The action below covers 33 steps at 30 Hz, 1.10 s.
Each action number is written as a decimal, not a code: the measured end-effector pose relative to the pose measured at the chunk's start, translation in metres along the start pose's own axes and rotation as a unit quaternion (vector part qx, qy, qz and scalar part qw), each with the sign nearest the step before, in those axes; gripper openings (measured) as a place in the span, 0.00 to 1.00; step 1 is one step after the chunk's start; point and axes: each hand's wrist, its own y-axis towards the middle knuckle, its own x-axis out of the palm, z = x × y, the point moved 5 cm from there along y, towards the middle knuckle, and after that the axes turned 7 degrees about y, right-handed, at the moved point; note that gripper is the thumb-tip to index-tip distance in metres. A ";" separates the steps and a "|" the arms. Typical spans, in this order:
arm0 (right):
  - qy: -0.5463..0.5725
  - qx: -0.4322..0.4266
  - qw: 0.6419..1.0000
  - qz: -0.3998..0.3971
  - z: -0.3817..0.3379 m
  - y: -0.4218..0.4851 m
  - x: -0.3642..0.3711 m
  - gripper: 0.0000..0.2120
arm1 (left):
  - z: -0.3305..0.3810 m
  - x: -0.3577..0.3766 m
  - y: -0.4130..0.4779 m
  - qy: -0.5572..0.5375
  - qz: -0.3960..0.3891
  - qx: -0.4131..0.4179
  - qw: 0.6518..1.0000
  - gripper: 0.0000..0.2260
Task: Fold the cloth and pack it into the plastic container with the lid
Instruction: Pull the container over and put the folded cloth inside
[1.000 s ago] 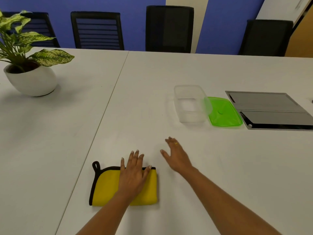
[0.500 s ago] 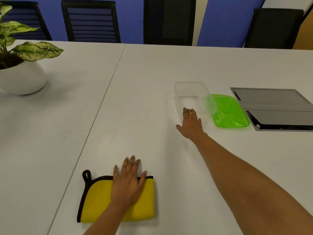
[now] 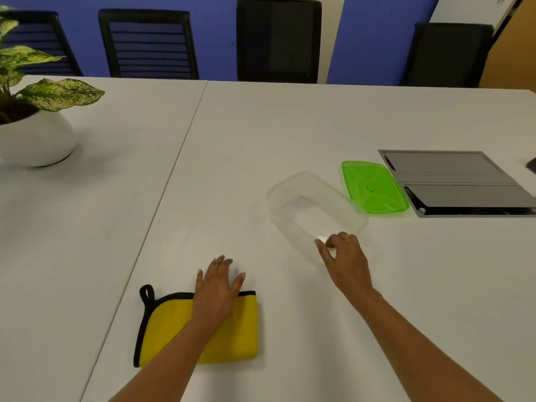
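A folded yellow cloth point(image 3: 174, 326) with black trim and a hanging loop lies near the table's front edge. My left hand point(image 3: 217, 288) rests flat on its upper right part, fingers straight. The clear plastic container point(image 3: 307, 204) sits open in the middle of the table, turned at an angle. My right hand point(image 3: 345, 256) grips its near rim, thumb inside and fingers curled over the edge. The green lid point(image 3: 372, 187) lies flat just right of the container, apart from it.
A white pot with a leafy plant point(image 3: 34, 137) stands at the far left. A grey tablet in a folio case point(image 3: 458, 184) lies right of the lid. Black chairs point(image 3: 278, 39) line the far side. A seam point(image 3: 174, 175) runs between two white tables.
My right hand reached out to the container, took hold of its near rim and pulled it toward me, turning it away from the lid. My left hand stayed on the cloth.
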 end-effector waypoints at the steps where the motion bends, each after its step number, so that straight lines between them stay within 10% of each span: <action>1: -0.001 0.004 1.000 0.011 0.005 -0.008 -0.008 0.14 | 0.005 -0.006 0.001 -0.038 0.007 -0.002 0.999 0.21; 9: 0.074 0.087 0.993 0.015 0.038 -0.040 -0.044 0.03 | 0.056 -0.037 0.015 -0.233 0.005 -0.035 0.972 0.21; 15: 0.170 0.236 0.957 0.010 0.044 -0.042 -0.049 0.27 | 0.083 -0.033 0.020 -0.360 -0.082 -0.099 0.924 0.22; 24: 0.198 0.249 0.948 -0.016 0.054 -0.056 -0.060 0.27 | 0.064 -0.034 0.001 -0.143 -0.108 -0.095 0.979 0.14; 33: 0.246 0.232 0.939 0.061 0.060 -0.053 -0.066 0.09 | 0.091 -0.029 -0.001 -0.116 0.038 0.029 0.992 0.26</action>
